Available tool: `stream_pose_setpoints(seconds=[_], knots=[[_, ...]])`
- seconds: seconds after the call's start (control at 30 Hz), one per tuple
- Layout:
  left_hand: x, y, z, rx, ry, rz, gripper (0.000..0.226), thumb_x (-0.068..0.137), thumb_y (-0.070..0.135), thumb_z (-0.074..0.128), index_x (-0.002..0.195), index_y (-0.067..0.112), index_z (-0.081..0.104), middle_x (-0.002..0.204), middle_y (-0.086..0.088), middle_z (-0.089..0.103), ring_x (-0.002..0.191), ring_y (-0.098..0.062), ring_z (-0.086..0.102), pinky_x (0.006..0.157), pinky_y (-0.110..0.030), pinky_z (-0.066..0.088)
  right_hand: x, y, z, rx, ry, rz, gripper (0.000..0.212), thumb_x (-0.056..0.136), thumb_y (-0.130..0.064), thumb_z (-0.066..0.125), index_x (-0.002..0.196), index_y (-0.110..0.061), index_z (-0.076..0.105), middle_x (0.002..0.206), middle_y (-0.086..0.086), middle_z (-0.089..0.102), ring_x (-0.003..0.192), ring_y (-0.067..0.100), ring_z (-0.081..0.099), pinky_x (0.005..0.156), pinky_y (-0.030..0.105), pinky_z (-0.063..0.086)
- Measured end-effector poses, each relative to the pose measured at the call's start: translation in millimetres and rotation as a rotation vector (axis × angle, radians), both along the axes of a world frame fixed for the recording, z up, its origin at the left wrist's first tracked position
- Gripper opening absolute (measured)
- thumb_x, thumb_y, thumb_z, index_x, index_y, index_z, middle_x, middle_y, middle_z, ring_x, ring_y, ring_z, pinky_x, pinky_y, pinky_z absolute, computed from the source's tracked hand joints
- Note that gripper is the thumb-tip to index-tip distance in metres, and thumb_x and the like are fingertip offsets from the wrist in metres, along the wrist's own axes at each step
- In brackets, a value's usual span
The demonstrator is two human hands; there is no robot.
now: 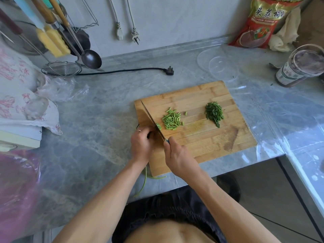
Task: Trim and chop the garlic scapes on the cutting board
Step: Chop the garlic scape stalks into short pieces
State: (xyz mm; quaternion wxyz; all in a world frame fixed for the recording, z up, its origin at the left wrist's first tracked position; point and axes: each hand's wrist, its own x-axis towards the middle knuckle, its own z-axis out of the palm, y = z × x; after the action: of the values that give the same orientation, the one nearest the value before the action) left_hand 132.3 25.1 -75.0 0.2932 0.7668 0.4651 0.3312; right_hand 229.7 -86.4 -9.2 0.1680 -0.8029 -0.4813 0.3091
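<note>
Head view: a wooden cutting board (201, 137) is laid on a grey marble-look counter (98, 123). A knife (152, 121) is gripped at its handle by the R hand (177, 155), fingers curled round it; blade runs diagonally over the board's left part, edge down. The L hand (142, 142) is curled over a bunch of garlic scapes (158, 126) just left of the blade, fingers pinching the stalks; cut ends show touching the blade. Uncut stalk ends (144, 181) trail off the board's near edge, under the L forearm. A pile of short light-green chopped pieces (171, 120) lies just right of the blade; a darker green chopped pile (214, 113) lies further right, well apart. Beyond the board: clear plastic lids (218, 64), black plug w/ cord (169, 71), jar (298, 67), red packet (263, 23).
</note>
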Motion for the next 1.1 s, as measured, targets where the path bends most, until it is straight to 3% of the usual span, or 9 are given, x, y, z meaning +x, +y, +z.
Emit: stream_pose_setpoints(seconds=[0.07, 0.2, 0.3, 0.43, 0.57, 0.8, 0.9, 1.1], knots=[[-1, 0, -2, 0.004, 0.0, -0.01, 0.021, 0.072, -0.01, 0.066, 0.078, 0.009, 0.073, 0.074, -0.002, 0.07, 0.067, -0.016, 0.061, 0.058, -0.03, 0.043, -3, -13, -3, 0.086, -0.025, 0.02, 0.027, 0.104, -0.039, 0.024, 0.1, -0.017, 0.039, 0.064, 0.003, 0.046, 0.046, 0.014, 0.033, 0.044, 0.027, 0.021], [-2, 1, -5, 0.014, 0.013, -0.019, 0.021, 0.073, -0.01, 0.064, 0.08, 0.008, 0.072, 0.077, -0.004, 0.069, 0.071, -0.021, 0.063, 0.061, -0.034, 0.045, -6, -20, -3, 0.126, 0.027, -0.029, 0.024, 0.104, -0.036, 0.03, 0.093, -0.016, 0.038, 0.05, 0.006, 0.042, 0.04, 0.024, 0.034, 0.042, 0.035, 0.025], [-3, 0, -5, 0.003, 0.026, -0.037, 0.019, 0.075, -0.008, 0.066, 0.08, 0.009, 0.071, 0.078, -0.002, 0.068, 0.073, -0.021, 0.062, 0.062, -0.034, 0.045, -6, 0, 0, 0.152, 0.047, -0.038, 0.025, 0.105, -0.033, 0.03, 0.093, -0.013, 0.04, 0.055, 0.003, 0.04, 0.042, 0.023, 0.033, 0.044, 0.036, 0.023], [-5, 0, -9, 0.05, 0.034, -0.058, 0.011, 0.082, -0.003, 0.069, 0.086, 0.007, 0.072, 0.085, -0.005, 0.068, 0.078, -0.021, 0.063, 0.067, -0.024, 0.043, 6, 8, 2, 0.103, 0.212, -0.167, 0.027, 0.105, -0.029, 0.03, 0.081, -0.019, 0.038, 0.064, -0.003, 0.043, 0.051, 0.017, 0.038, 0.055, 0.035, 0.032], [-5, 0, -11, 0.066, 0.033, -0.063, 0.013, 0.084, 0.0, 0.073, 0.095, 0.006, 0.073, 0.093, -0.006, 0.071, 0.084, -0.02, 0.067, 0.073, -0.027, 0.051, 13, 8, 0, 0.086, 0.387, -0.343, 0.033, 0.102, -0.035, 0.028, 0.075, -0.019, 0.038, 0.062, 0.001, 0.043, 0.049, 0.015, 0.038, 0.049, 0.028, 0.033], [-7, 3, -17, 0.093, 0.083, -0.092, 0.012, 0.086, 0.004, 0.074, 0.097, 0.002, 0.076, 0.097, -0.007, 0.072, 0.087, -0.023, 0.069, 0.073, -0.034, 0.055, 13, 3, 6, 0.147, 0.275, -0.258, 0.032, 0.105, -0.029, 0.032, 0.074, -0.023, 0.036, 0.063, -0.002, 0.045, 0.055, 0.015, 0.04, 0.055, 0.033, 0.031], [-10, 1, -16, 0.146, 0.173, -0.106, 0.014, 0.091, 0.01, 0.068, 0.099, 0.004, 0.076, 0.098, -0.007, 0.071, 0.088, -0.028, 0.066, 0.07, -0.038, 0.056, 16, -1, 7, 0.15, 0.267, -0.22, 0.031, 0.104, -0.032, 0.033, 0.08, -0.015, 0.045, 0.063, 0.0, 0.048, 0.058, 0.019, 0.043, 0.055, 0.034, 0.031], [-21, -1, -14, 0.203, 0.272, -0.167, 0.033, 0.082, -0.001, 0.068, 0.113, 0.01, 0.074, 0.102, -0.01, 0.066, 0.094, -0.033, 0.06, 0.08, -0.041, 0.053, 16, -8, 5, 0.154, 0.254, -0.176, 0.035, 0.103, -0.033, 0.034, 0.084, -0.007, 0.047, 0.063, 0.005, 0.049, 0.057, 0.021, 0.043, 0.049, 0.022, 0.032]])
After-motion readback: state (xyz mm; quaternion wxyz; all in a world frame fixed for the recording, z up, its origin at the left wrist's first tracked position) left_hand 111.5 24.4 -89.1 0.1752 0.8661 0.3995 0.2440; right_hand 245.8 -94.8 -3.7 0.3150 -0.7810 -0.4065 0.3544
